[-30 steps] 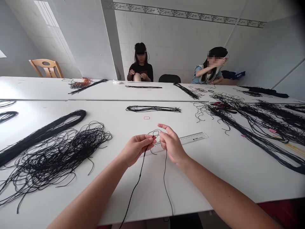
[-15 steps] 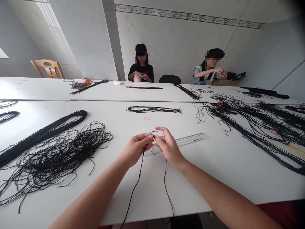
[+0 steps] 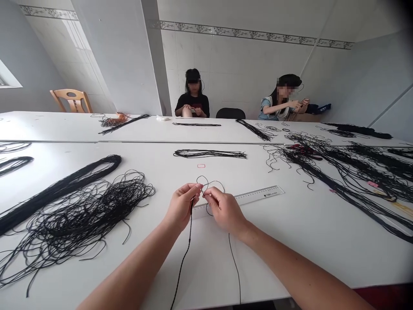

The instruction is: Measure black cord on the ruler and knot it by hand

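My left hand (image 3: pixel 181 205) and my right hand (image 3: pixel 223 209) meet over the white table (image 3: pixel 290 241), both pinching one thin black cord (image 3: pixel 184 256). The cord makes small loops (image 3: pixel 209 184) just beyond my fingertips. Its two ends trail down toward me and off the table's near edge. A clear plastic ruler (image 3: pixel 258 194) lies under and to the right of my right hand.
A loose tangle of black cords (image 3: pixel 80 215) and a long bundle (image 3: pixel 61 185) lie at the left. More cords (image 3: pixel 355 168) cover the right side. A short bundle (image 3: pixel 209 153) and a small pink ring (image 3: pixel 201 165) lie ahead. Two people sit at the far table; a wooden chair (image 3: pixel 71 100) stands back left.
My right hand has closed its fingers and come in to meet the left. The cord loops beyond my fingertips have grown wider. The view has tilted slightly, so everything sits lower.
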Action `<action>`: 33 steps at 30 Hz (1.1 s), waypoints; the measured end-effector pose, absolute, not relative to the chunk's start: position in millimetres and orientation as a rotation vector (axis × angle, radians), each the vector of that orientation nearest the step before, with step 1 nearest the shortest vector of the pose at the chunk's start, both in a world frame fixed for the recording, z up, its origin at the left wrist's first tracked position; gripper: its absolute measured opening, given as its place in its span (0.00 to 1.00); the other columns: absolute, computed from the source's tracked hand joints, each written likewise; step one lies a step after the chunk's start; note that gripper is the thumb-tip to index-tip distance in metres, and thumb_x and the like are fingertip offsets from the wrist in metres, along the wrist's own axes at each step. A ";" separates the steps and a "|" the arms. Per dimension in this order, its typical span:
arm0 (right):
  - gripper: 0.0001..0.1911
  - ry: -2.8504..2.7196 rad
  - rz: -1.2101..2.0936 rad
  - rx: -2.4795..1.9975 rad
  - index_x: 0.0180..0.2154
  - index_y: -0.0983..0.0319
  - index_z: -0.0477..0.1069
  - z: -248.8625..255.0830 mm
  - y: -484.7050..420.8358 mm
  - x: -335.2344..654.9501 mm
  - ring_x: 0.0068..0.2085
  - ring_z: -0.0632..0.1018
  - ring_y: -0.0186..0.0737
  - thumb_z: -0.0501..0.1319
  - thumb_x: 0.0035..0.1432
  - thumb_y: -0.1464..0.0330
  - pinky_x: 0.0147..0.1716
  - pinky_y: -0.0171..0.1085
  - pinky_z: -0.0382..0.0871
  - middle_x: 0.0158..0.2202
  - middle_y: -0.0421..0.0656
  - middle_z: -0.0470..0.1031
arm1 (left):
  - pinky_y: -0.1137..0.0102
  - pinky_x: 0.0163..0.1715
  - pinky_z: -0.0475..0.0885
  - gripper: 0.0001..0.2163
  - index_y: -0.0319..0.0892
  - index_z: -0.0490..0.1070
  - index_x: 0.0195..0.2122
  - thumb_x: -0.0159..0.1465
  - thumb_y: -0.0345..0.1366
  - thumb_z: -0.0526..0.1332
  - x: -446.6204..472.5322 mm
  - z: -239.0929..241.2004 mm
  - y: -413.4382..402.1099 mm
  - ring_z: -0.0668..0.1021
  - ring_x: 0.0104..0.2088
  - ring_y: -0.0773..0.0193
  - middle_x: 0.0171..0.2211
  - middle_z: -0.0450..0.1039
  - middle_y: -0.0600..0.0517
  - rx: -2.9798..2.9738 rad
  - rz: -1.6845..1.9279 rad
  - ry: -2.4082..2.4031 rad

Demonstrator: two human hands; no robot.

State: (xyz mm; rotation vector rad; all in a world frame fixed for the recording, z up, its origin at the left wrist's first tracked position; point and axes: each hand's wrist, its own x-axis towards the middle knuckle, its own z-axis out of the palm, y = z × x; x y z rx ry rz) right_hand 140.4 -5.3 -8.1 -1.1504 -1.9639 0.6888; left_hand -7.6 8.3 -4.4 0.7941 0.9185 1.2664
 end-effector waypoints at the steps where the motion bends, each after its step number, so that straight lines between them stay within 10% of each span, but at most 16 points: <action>1: 0.09 -2.026 0.583 -1.144 0.32 0.58 0.63 -9.0 -5.5 138.5 0.21 0.57 0.32 0.48 0.64 0.68 0.22 0.32 0.51 0.20 0.35 0.58 | 0.77 0.29 0.62 0.09 0.39 0.73 0.25 0.53 0.39 0.69 -7.6 -5.7 8.5 0.65 0.28 0.72 0.23 0.62 0.56 0.809 1.290 0.925; 6: 0.08 -2.185 0.360 -1.070 0.30 0.59 0.61 -19.3 -4.8 126.9 0.22 0.56 0.32 0.48 0.60 0.73 0.21 0.33 0.48 0.22 0.36 0.60 | 0.76 0.28 0.61 0.09 0.39 0.71 0.23 0.53 0.38 0.68 -9.5 -11.3 11.4 0.62 0.25 0.72 0.20 0.60 0.57 0.837 1.319 1.002; 20: 0.17 -1.420 1.602 -1.051 0.40 0.60 0.73 3.9 15.8 161.6 0.24 0.71 0.33 0.52 0.60 0.57 0.27 0.37 0.68 0.37 0.44 0.71 | 0.75 0.27 0.61 0.14 0.36 0.78 0.35 0.61 0.44 0.61 -11.7 4.5 4.4 0.65 0.30 0.70 0.32 0.67 0.48 0.868 0.957 0.811; 33: 0.12 -1.280 1.551 -0.925 0.30 0.61 0.72 8.3 11.1 159.0 0.29 0.65 0.33 0.62 0.53 0.58 0.33 0.35 0.61 0.26 0.38 0.65 | 0.73 0.25 0.59 0.14 0.40 0.77 0.34 0.60 0.46 0.60 -8.1 7.2 0.0 0.68 0.28 0.69 0.34 0.72 0.47 0.840 0.873 0.764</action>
